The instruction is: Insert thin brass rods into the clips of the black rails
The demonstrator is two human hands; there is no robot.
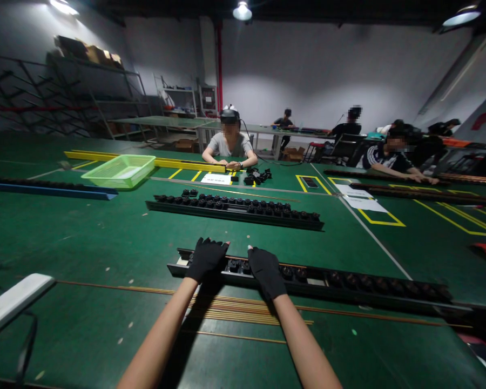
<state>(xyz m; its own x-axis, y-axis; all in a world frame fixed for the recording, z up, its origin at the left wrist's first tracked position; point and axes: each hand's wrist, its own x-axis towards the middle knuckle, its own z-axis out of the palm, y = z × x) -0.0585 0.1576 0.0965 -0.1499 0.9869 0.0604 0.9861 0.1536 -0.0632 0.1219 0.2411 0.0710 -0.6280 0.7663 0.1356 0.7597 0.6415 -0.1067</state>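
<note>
A long black channel [368, 296] lies across the green table in front of me, with a row of black blocks [350, 279] set inside it. My left hand [206, 259], in a black glove with bare fingertips, is curled over the channel near its left end. My right hand [266, 271], gloved the same way, bends over it a short way to the right. Several blocks show between the hands. A thin brownish rod runs along the channel's far side there. What lies under both palms is hidden.
Several thin brass-coloured rods [243, 312] lie nearer me. Beyond stands a second black channel [235, 212] with blocks. Farther off are a green basket [121, 171], a yellow bar [190, 164], loose black parts [258, 176] and a seated person [229, 143]. A white bar [16, 302] is at left.
</note>
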